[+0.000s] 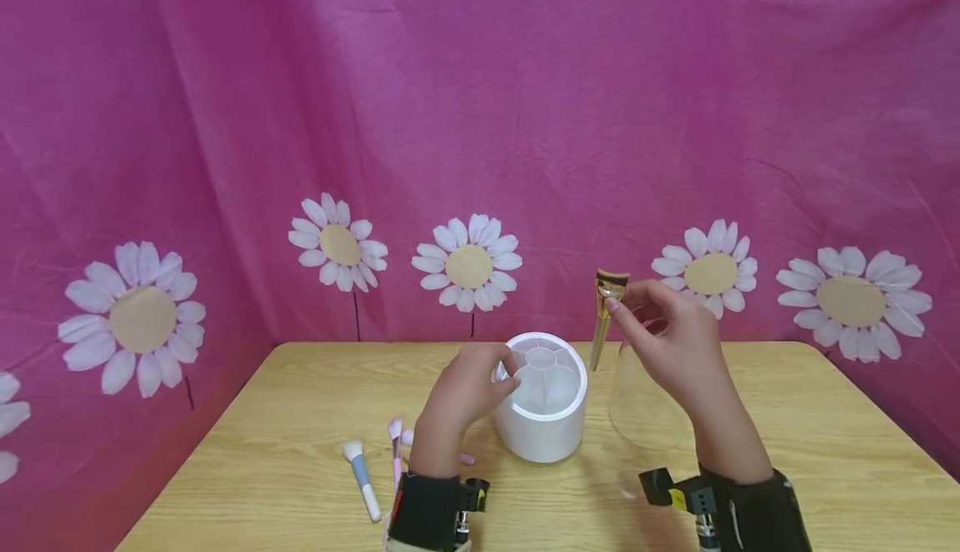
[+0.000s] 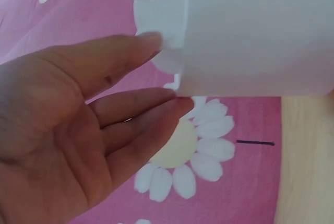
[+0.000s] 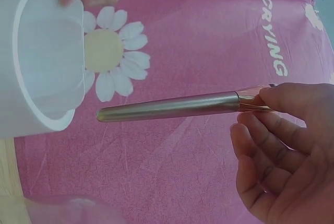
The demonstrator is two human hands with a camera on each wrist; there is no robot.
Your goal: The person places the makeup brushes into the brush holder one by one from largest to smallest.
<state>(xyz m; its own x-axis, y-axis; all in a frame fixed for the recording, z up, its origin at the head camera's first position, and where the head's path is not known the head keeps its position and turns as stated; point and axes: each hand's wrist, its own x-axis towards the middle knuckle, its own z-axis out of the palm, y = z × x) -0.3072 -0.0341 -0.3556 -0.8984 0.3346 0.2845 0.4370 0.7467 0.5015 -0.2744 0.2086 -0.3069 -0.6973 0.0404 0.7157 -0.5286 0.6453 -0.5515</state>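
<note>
Pinching a gold brush point(image 3: 172, 108) upright, just beside a white holder point(image 1: 542, 438)

The right hand point(image 1: 671, 339) has the brush between thumb and fingertips, close to its wide, flat head; the other fingers curve loosely. The handle points downward, clear of the holder and near its right side in the head view. The left hand point(image 1: 468, 389) is at the holder's rim, thumb and fingers slightly parted; whether it truly grips the edge or merely touches it, I cannot tell.

Inside the holder sits a translucent insert point(image 3: 55, 57), divided into compartments around a central ring. No brush shows in the compartments within view. To the right, partly behind the right hand, a clear cover point(image 1: 637, 410) rests on the table, apart from the holder.

Judging by this, the holder is uncovered and one brush is in hand but not inside. A blue-and-white brush point(image 1: 362, 479) and a pink brush point(image 1: 397, 449) remain loose on the wooden table point(image 1: 285, 427), with more pink pieces partly hidden by the left wrist; their number is unclear. Beyond hangs a magenta cloth point(image 1: 480, 118) with daisies.
</note>
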